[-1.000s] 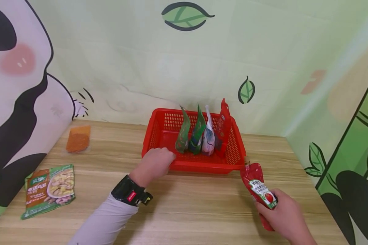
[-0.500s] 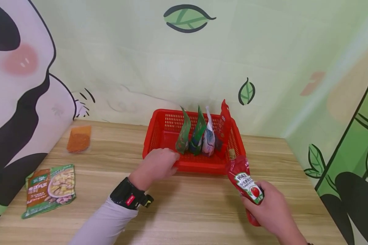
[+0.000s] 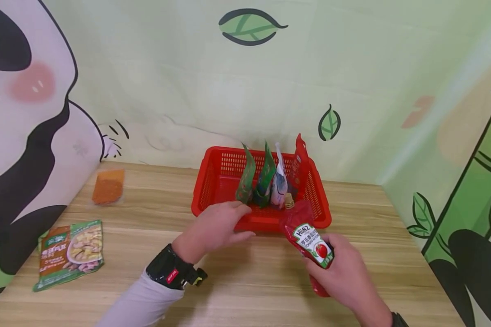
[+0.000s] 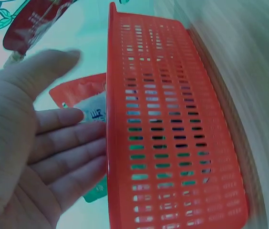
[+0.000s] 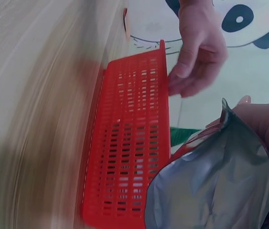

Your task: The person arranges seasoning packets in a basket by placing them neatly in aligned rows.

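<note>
Ketchup pouch (image 3: pixel 304 238), tilted in our right grip (image 3: pixel 345 270), its cap (image 3: pixel 288 200) overlapping the basket's (image 3: pixel 266 223) front rim in the head view.
We had the right grip wrapped round its lower half; the left grip (image 3: pixel 214 227) held nothing, fingers extended and thumb apart, near that rim. We judged the pouch fairly weighty, soft and slick, hard to break but apt to fold, so its thick body seemed a surer hold than the narrow neck. Among the packets (image 3: pixel 265 184) standing inside, we saw most room at the basket's left end.
</note>
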Tool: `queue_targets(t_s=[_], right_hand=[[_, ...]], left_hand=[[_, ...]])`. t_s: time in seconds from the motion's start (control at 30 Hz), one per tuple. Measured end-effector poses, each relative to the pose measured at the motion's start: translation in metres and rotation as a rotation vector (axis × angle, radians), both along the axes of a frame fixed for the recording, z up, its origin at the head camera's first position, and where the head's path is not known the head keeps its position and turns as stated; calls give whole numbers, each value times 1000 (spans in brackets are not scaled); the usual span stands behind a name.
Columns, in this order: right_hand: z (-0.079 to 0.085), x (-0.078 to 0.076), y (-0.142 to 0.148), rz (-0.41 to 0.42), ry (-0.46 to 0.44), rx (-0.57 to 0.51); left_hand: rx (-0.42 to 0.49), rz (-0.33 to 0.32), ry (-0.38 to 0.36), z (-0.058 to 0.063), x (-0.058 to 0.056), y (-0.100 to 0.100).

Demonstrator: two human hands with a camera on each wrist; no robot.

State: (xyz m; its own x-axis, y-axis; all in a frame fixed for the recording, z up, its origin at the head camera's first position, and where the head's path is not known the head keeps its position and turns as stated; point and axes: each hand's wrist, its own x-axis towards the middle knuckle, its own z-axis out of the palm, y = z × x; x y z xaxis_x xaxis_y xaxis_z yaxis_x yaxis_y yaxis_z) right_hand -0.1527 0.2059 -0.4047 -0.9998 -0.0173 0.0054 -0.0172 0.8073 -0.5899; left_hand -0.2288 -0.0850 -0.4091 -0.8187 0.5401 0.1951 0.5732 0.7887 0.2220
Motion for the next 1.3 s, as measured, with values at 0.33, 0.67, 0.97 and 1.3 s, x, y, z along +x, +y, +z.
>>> queue_targets(t_s=[0.33, 0.67, 0.97, 1.3], right_hand=[[0, 2, -14, 48, 123, -5], [-1, 6, -26, 71, 142, 14], [-2, 10, -35, 90, 185, 49], [5, 11, -39, 82, 48, -124]], left_hand=[[495, -64, -340, -1, 23, 25], [1023, 146, -634, 1, 41, 54], [1007, 137, -524, 10, 46, 56], [929, 106, -453, 26, 52, 51]])
